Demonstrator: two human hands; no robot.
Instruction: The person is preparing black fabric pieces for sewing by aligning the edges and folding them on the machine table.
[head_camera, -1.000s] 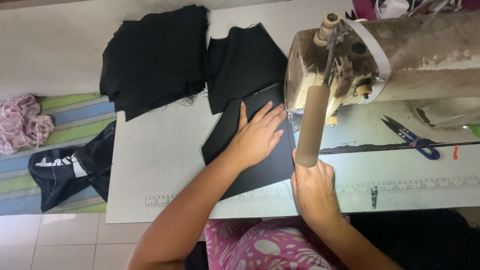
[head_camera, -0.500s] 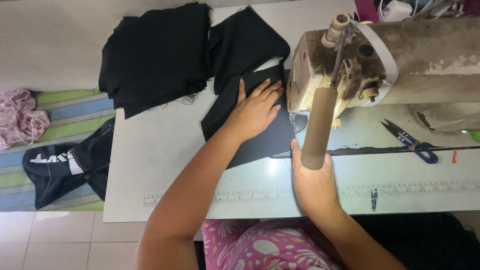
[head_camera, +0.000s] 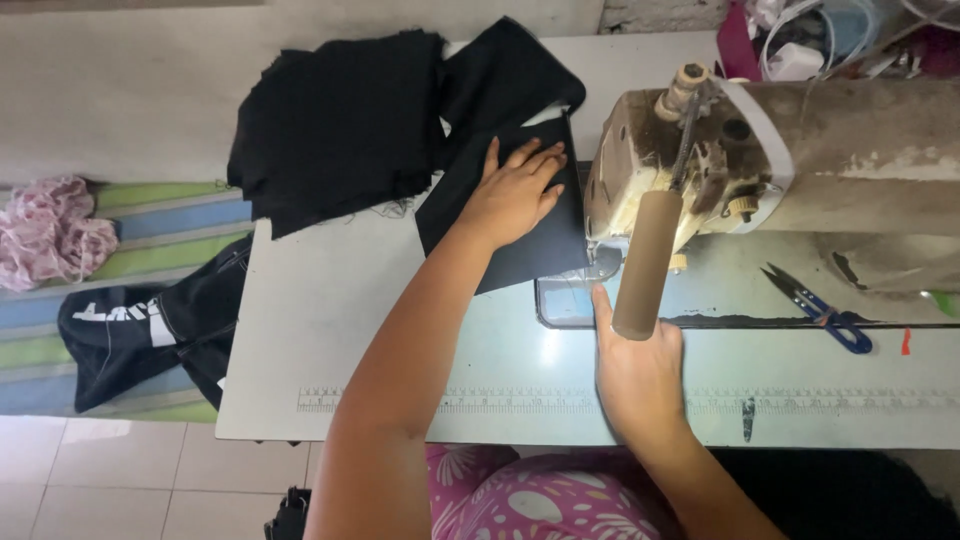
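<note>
My left hand (head_camera: 512, 192) lies flat, fingers spread, on a black fabric piece (head_camera: 535, 250) that lies on the white sewing table (head_camera: 320, 330). The fabric's right edge reaches under the head of an old beige sewing machine (head_camera: 800, 160). My right hand (head_camera: 640, 375) rests on the table in front of the needle plate (head_camera: 568, 300), index finger stretched toward the fabric's near edge. A brown cylinder (head_camera: 645, 265) hangs from the machine just above that hand. Neither hand grips anything.
A pile of black fabric pieces (head_camera: 340, 125) lies at the table's far left. Blue-handled snips (head_camera: 820, 305) lie right of the machine. A ruler strip (head_camera: 640, 400) runs along the front edge. On the floor lie a dark garment (head_camera: 150, 335) and pink cloth (head_camera: 50, 230).
The black fabric has slid away from me under my left hand and the machine foot. My right hand has stayed by the needle plate.
</note>
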